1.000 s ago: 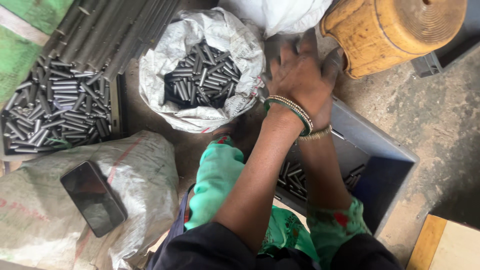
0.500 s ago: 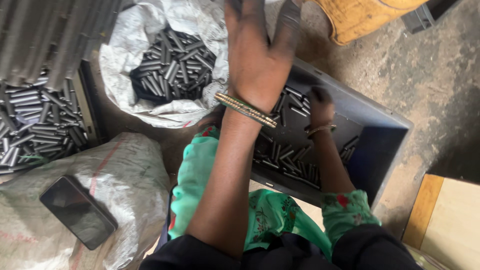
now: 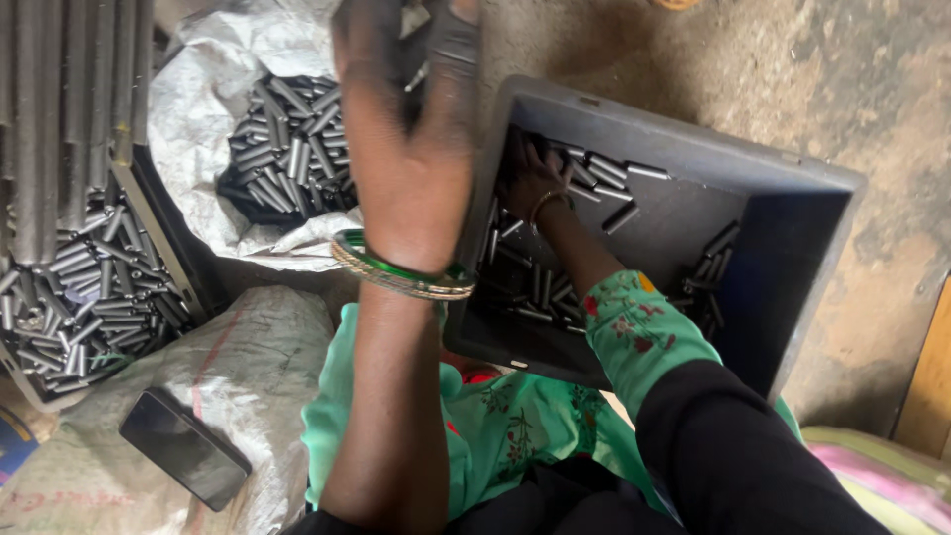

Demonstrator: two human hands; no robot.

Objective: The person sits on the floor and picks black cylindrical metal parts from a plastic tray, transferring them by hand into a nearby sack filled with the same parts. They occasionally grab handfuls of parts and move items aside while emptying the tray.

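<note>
My left hand (image 3: 406,149) is raised close to the camera, back toward me, with green and gold bangles (image 3: 401,279) on the wrist. Its fingertips run past the top edge, so I cannot see what it holds. My right hand (image 3: 530,176) reaches into a grey plastic crate (image 3: 792,258), with its fingers curled on short metal pins (image 3: 594,178) in the far left corner. More pins lie scattered on the crate's bottom (image 3: 530,287).
A white sack (image 3: 198,119) full of dark metal pins (image 3: 287,149) lies open at the back left. A tray of shiny pins (image 3: 79,297) and long rods (image 3: 59,109) lie on the left. A black phone (image 3: 183,448) rests on a woven sack (image 3: 248,376).
My left hand has risen from over the sack to the top of the view. My right hand has dropped into the crate and reached its far left corner.
</note>
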